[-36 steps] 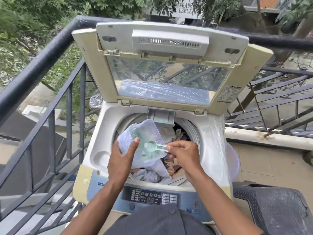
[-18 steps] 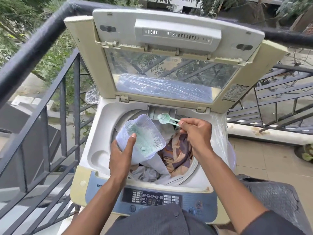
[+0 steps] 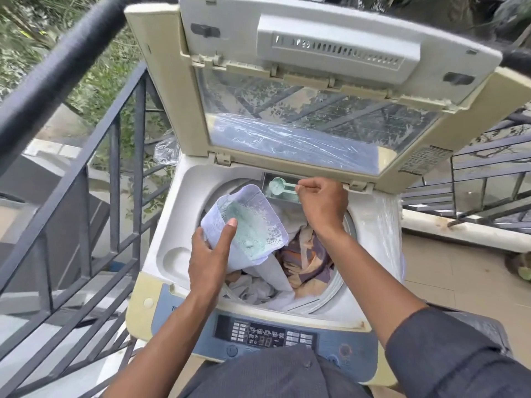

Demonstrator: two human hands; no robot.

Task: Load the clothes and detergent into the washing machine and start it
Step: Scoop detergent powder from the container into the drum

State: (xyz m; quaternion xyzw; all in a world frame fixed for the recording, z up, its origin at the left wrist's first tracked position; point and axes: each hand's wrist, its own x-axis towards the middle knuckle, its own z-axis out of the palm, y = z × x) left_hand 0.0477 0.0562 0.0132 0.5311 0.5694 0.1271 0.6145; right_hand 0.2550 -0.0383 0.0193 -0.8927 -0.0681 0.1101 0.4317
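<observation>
A top-loading washing machine stands with its lid raised. Clothes in brown, purple and white fill the drum. My left hand grips a white plastic tub of green detergent powder, tilted over the drum's left side. My right hand pinches the handle of a small green scoop. The scoop's bowl sits over the grey detergent drawer at the drum's back rim.
The control panel with a lit display runs along the machine's front edge. A black metal railing runs close on the left and behind. A dark woven stool stands at the right on the tiled balcony floor.
My right hand has lifted the scoop out of the tub and carried it back to the detergent drawer. The tub in my left hand has stayed over the drum.
</observation>
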